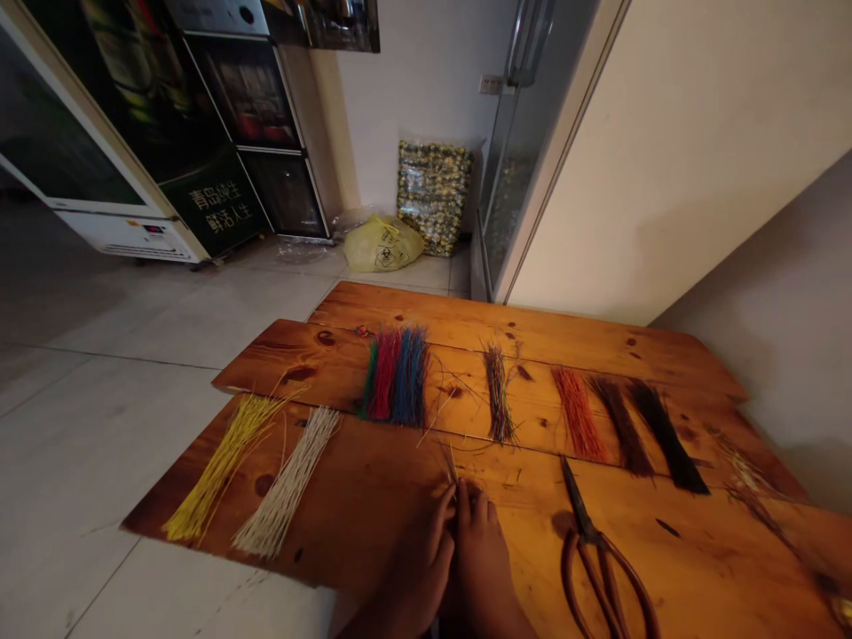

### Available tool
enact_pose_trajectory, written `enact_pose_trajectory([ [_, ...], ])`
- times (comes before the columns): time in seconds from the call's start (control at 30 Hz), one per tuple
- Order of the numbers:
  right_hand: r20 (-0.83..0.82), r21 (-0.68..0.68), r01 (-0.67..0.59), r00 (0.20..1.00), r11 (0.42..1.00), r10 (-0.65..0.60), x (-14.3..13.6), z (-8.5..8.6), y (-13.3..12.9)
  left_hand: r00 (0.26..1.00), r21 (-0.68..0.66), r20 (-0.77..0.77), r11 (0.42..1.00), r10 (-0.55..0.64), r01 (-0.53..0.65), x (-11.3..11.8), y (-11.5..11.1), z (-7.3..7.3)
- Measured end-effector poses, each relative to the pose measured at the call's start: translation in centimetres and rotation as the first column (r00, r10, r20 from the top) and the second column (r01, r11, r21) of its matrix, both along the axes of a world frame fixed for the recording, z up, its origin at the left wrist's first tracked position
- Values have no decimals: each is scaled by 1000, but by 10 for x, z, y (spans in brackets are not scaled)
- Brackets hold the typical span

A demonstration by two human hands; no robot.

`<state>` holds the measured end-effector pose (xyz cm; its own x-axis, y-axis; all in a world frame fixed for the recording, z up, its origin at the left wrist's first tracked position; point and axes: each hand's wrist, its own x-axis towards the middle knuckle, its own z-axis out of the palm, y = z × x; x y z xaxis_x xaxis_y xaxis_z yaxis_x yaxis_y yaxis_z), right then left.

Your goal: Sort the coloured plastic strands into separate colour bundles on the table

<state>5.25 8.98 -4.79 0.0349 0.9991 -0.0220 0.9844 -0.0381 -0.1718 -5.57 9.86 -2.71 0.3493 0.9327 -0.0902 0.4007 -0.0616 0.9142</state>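
My left hand (419,559) and my right hand (483,546) meet at the near middle of the wooden table. Both are closed, fingertips pinching a few thin strands (452,463) that poke up beyond them; the lower ends are hidden. To the right lie scissors (586,528) with dark blades and brown loop handles, touched by neither hand. Left of my hands are a white bundle of strands (289,484) and a yellow bundle (223,466). Farther back sit red strands (386,374), blue strands (411,377) and a mixed-colour bundle (498,395).
An orange bundle (578,413), a brown bundle (622,426) and a black bundle (667,435) lie at the right of the table (413,302). Loose strands (443,404) are scattered mid-table. Beyond stand a yellow bag (382,244), a clear pack (434,195) and a fridge (126,235).
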Motion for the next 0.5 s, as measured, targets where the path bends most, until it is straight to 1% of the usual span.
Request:
enact_pose_trajectory([
  [0.1, 42, -27, 61, 997, 998, -59, -1, 2, 8, 994, 101, -12, 989, 111, -109, -9, -1, 0],
  [0.2, 80, -79, 124, 990, 989, -118, -1, 3, 18, 979, 152, 10, 968, 202, -201, -32, 0, -2],
  [0.27, 45, -127, 137, 990, 983, -132, 2, 3, 23, 972, 162, 8, 959, 233, -232, -50, 0, -6],
  [0.33, -22, -153, 106, 994, 983, -111, 7, 2, 27, 963, 180, -8, 948, 269, -263, -67, -2, -13],
  [0.4, -110, -133, 65, 991, 989, -79, 15, 2, 28, 950, 209, -22, 931, 311, -300, -81, -5, -23],
  [0.47, -280, -109, 58, 956, 992, -87, 26, 2, 27, 938, 237, -43, 916, 343, -324, -91, -8, -33],
  [0.5, -393, -110, 73, 913, 991, -111, 33, 3, 26, 937, 250, -60, 914, 345, -320, -94, -8, -37],
])
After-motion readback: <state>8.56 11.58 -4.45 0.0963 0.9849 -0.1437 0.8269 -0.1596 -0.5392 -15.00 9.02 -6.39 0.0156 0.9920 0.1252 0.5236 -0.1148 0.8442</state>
